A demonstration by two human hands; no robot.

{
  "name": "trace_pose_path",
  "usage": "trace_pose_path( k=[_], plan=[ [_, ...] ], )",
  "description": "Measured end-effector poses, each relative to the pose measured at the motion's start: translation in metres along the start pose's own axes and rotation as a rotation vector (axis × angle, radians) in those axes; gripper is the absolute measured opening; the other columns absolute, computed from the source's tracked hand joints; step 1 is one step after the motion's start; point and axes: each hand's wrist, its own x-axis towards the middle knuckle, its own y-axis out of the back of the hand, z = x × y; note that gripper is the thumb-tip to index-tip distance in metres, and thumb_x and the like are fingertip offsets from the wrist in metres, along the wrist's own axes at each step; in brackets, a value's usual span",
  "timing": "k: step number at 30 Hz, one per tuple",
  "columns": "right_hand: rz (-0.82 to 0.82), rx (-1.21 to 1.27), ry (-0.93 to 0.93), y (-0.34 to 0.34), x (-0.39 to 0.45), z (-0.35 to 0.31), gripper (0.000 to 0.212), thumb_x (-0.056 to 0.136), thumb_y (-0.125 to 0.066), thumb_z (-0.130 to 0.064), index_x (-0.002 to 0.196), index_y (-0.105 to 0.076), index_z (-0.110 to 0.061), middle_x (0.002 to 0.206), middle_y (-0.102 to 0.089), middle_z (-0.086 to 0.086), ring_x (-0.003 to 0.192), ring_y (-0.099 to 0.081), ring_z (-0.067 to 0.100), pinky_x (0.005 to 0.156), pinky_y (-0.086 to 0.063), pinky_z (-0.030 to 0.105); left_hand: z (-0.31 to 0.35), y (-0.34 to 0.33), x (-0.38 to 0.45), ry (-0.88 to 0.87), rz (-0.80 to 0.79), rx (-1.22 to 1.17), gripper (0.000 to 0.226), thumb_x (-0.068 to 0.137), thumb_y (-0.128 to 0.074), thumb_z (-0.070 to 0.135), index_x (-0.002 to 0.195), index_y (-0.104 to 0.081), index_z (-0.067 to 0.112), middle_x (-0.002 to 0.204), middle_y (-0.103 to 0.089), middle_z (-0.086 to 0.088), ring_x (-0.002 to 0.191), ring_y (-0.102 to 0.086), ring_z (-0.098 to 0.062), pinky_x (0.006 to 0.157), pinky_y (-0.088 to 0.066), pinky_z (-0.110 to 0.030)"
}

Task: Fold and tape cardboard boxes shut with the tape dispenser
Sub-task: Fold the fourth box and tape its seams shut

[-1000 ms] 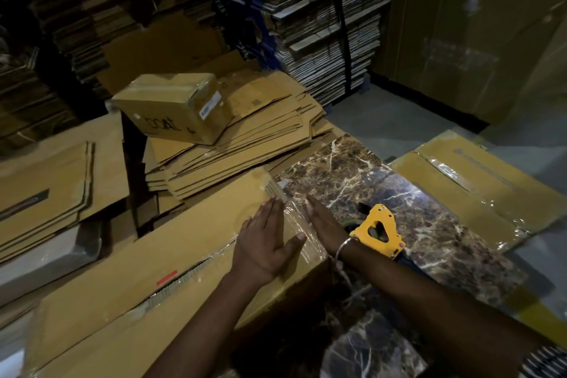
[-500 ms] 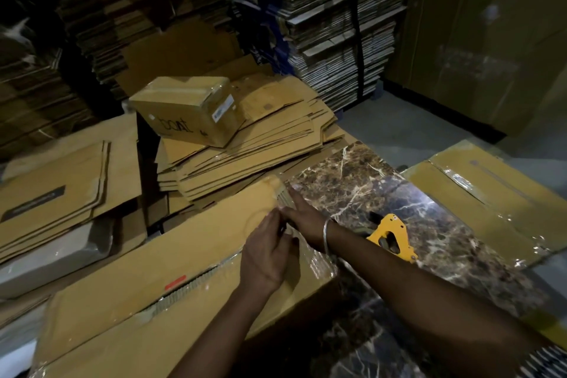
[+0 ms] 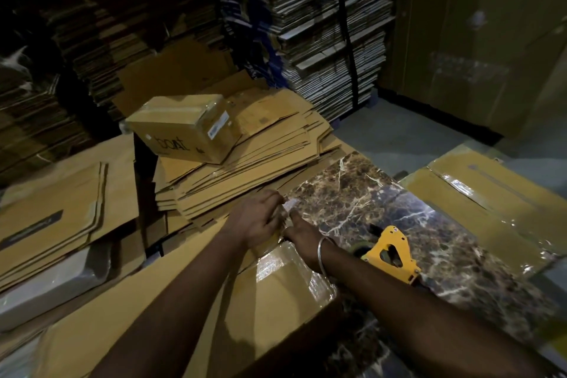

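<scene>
A dim storeroom, the upper left lost in near-black shadow. Glare flares on the marble tabletop (image 3: 408, 212) and on clear tape across the cardboard box (image 3: 276, 294) in front. Wide-angle distortion bows the stacked cardboard (image 3: 322, 27) behind; the edges and both forearms look soft.

Matt cardboard box (image 3: 267, 310) under glossy clear tape (image 3: 288, 270); polished marble tabletop (image 3: 383, 202).

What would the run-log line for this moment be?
left hand: on box end | right hand: beside it, grip unclear | tape dispenser: on table
</scene>
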Motion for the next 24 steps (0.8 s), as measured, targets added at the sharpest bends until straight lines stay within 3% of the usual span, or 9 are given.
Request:
trace_pose_path(
  k=[5, 7, 9, 12, 14, 17, 19, 21, 24],
  plan=[
    [0.004, -0.033, -0.020, 0.001, 0.002, 0.003, 0.045, 0.098, -0.049, -0.026, 0.141, -0.041, -0.019, 0.122, -0.060, 0.022, 0.107, -0.057, 0.031, 0.075, -0.034, 0.030, -0.009, 0.007, 0.016, -0.109, -0.066, 0.059, 0.050, 0.093, -0.037, 0.051, 0.113, -0.060, 0.012, 0.108, -0.059, -0.008, 0.096, -0.053, -0.023, 0.080, -0.046, -0.035],
    [0.012, -0.025, -0.028, 0.002, 0.000, 0.001, 0.030, 0.097, -0.050, -0.023, 0.126, -0.047, -0.027, 0.107, -0.062, 0.014, 0.100, -0.058, 0.029, 0.069, -0.036, 0.031, -0.007, 0.011, 0.024, -0.066, -0.143, 0.075, 0.059, 0.087, -0.032, 0.056, 0.115, -0.060, 0.013, 0.109, -0.058, -0.008, 0.097, -0.052, -0.023, 0.080, -0.045, -0.035],
    [0.035, -0.002, -0.026, 0.000, -0.002, 0.000, 0.026, 0.092, -0.055, -0.023, 0.114, -0.051, -0.035, 0.104, -0.065, 0.009, 0.100, -0.060, 0.028, 0.073, -0.044, 0.032, -0.001, 0.017, 0.033, 0.031, -0.230, 0.026, 0.063, 0.082, -0.034, 0.057, 0.119, -0.061, 0.013, 0.112, -0.057, -0.007, 0.100, -0.053, -0.024, 0.078, -0.042, -0.033],
    [0.038, 0.033, -0.026, -0.003, -0.001, 0.001, 0.044, 0.075, -0.052, -0.035, 0.118, -0.060, -0.028, 0.112, -0.068, 0.011, 0.104, -0.061, 0.030, 0.091, -0.050, 0.043, 0.007, 0.020, 0.041, 0.202, -0.093, -0.217, 0.059, 0.082, -0.053, 0.043, 0.132, -0.056, 0.011, 0.125, -0.053, -0.009, 0.111, -0.054, -0.026, 0.085, -0.047, -0.033],
    [0.018, 0.017, -0.015, -0.001, -0.002, 0.000, 0.054, 0.074, -0.049, -0.037, 0.125, -0.058, -0.024, 0.115, -0.067, 0.013, 0.104, -0.060, 0.032, 0.091, -0.050, 0.043, 0.006, 0.015, 0.040, 0.406, 0.048, -0.251, 0.056, 0.086, -0.060, 0.035, 0.135, -0.052, 0.010, 0.131, -0.052, -0.009, 0.114, -0.054, -0.027, 0.090, -0.049, -0.036],
    [0.025, 0.000, -0.021, 0.000, -0.003, -0.002, 0.055, 0.077, -0.048, -0.038, 0.129, -0.056, -0.023, 0.116, -0.066, 0.014, 0.104, -0.059, 0.033, 0.092, -0.049, 0.043, 0.005, 0.006, 0.039, 0.606, 0.042, -0.318, 0.032, 0.083, -0.058, 0.037, 0.102, -0.068, 0.014, 0.097, -0.069, -0.005, 0.084, -0.066, -0.021, 0.077, -0.060, -0.041],
    [0.029, -0.010, -0.031, -0.001, 0.000, 0.000, 0.066, 0.071, -0.046, -0.044, 0.133, -0.054, -0.024, 0.119, -0.065, 0.013, 0.105, -0.059, 0.033, 0.094, -0.050, 0.045, 0.005, 0.003, 0.039, 0.631, 0.055, -0.376, 0.020, 0.084, -0.059, 0.032, 0.090, -0.071, 0.017, 0.081, -0.070, -0.002, 0.073, -0.067, -0.019, 0.071, -0.061, -0.041],
    [0.025, -0.023, -0.034, -0.003, 0.003, 0.003, 0.072, 0.066, -0.044, -0.050, 0.134, -0.053, -0.026, 0.117, -0.065, 0.014, 0.102, -0.060, 0.033, 0.091, -0.050, 0.046, 0.005, 0.005, 0.039, 0.616, 0.055, -0.360, 0.018, 0.086, -0.060, 0.027, 0.092, -0.075, 0.018, 0.082, -0.071, -0.001, 0.072, -0.067, -0.017, 0.070, -0.062, -0.039],
    [0.023, -0.029, -0.028, -0.001, -0.005, -0.006, 0.062, 0.071, -0.042, -0.044, 0.129, -0.055, -0.024, 0.109, -0.065, 0.015, 0.094, -0.059, 0.031, 0.084, -0.047, 0.042, 0.000, 0.012, 0.042, 0.502, -0.031, -0.260, 0.023, 0.089, -0.057, 0.031, 0.096, -0.075, 0.018, 0.086, -0.071, -0.004, 0.075, -0.067, -0.019, 0.070, -0.060, -0.039]
  ],
)
